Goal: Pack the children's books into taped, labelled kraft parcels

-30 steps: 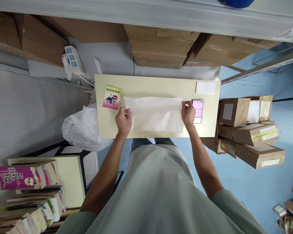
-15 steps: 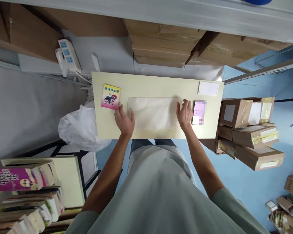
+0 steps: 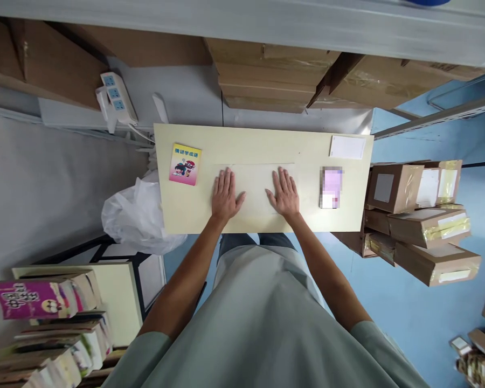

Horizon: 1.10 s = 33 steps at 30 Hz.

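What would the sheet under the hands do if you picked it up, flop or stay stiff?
The sheet would probably flop, since its edges barely rise from the table. Looking that thin, it's likely light too. Pushed now, it might hardly slide, because the left hand and right hand lie flat on it.

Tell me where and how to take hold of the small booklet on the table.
I'd grip the booklet by its right edge, coming from the right with the left hand. It looks thin and lies flat on the table, illustrated side up, so that edge probably needs lifting before a pinch; it also faces that hand.
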Available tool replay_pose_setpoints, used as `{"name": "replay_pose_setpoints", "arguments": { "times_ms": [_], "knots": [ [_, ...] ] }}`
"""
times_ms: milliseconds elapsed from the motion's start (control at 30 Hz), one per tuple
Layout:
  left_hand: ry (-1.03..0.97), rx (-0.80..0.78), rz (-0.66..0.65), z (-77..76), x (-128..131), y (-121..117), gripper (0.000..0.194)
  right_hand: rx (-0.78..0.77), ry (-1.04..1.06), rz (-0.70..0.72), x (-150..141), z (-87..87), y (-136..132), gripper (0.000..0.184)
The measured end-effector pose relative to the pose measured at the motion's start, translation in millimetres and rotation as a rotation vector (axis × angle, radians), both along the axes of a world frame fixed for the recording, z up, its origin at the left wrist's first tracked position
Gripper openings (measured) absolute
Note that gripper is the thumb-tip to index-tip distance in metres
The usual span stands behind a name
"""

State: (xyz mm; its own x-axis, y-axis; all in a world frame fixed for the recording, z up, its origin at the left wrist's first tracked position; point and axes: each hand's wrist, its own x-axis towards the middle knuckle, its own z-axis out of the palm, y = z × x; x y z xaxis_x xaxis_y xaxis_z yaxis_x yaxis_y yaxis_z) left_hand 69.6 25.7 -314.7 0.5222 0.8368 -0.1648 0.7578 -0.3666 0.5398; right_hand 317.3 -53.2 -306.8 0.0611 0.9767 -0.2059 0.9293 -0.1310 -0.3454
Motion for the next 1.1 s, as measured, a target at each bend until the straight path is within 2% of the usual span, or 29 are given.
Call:
{"name": "replay_pose_setpoints", "arguments": {
  "times_ms": [100, 200, 333, 467, 533, 600, 700, 800, 967, 1033, 1100],
  "knots": [
    [0.015, -0.008, 0.035, 3.1, -9.5, 4.8, 0.094, -0.013, -0.019, -0.073, 20.0, 6.2, -11.1, 0.08],
    [0.013, -0.02, 0.06, 5.7, -2.4, 2.4, 0.095, -0.019, -0.014, -0.122, 17.0, 13.8, -12.4, 0.083],
    [-0.035, -0.021, 0.041, 6.6, 26.0, -6.8, 0.089, -0.001, 0.033, -0.095, -21.2, 18.6, 4.4, 0.078],
    [-0.039, -0.043, 0.019, 4.4, 43.6, -9.4, 0.072, -0.013, 0.114, 0.001, -59.0, 12.5, 23.7, 0.064],
    [-0.024, -0.045, -0.011, 3.7, 36.8, -5.6, 0.07, -0.011, 0.123, 0.011, -59.2, 9.5, 24.5, 0.064],
    [-0.011, -0.033, -0.042, 3.4, 22.3, 0.4, 0.073, 0.006, 0.101, -0.012, -46.6, 7.9, 18.0, 0.066],
    [0.001, -0.005, -0.045, 2.0, 1.0, 8.8, 0.078, 0.034, 0.017, -0.123, -19.7, 6.6, 1.6, 0.071],
    [0.001, 0.012, -0.047, 0.9, -7.0, 12.2, 0.084, 0.043, -0.052, -0.207, -2.1, 4.4, -12.2, 0.076],
    [-0.032, -0.02, -0.073, 14.2, -12.8, 17.3, 0.083, 0.048, -0.102, -0.271, 2.7, 3.6, -22.5, 0.083],
    [-0.039, 0.003, -0.002, 23.3, -25.8, 27.4, 0.077, 0.044, -0.1, -0.289, 2.1, 7.5, -26.3, 0.087],
    [-0.019, 0.064, 0.197, 29.8, -46.8, 44.1, 0.07, 0.049, -0.097, -0.3, 0.6, 14.8, -31.4, 0.089]
  ]
}}
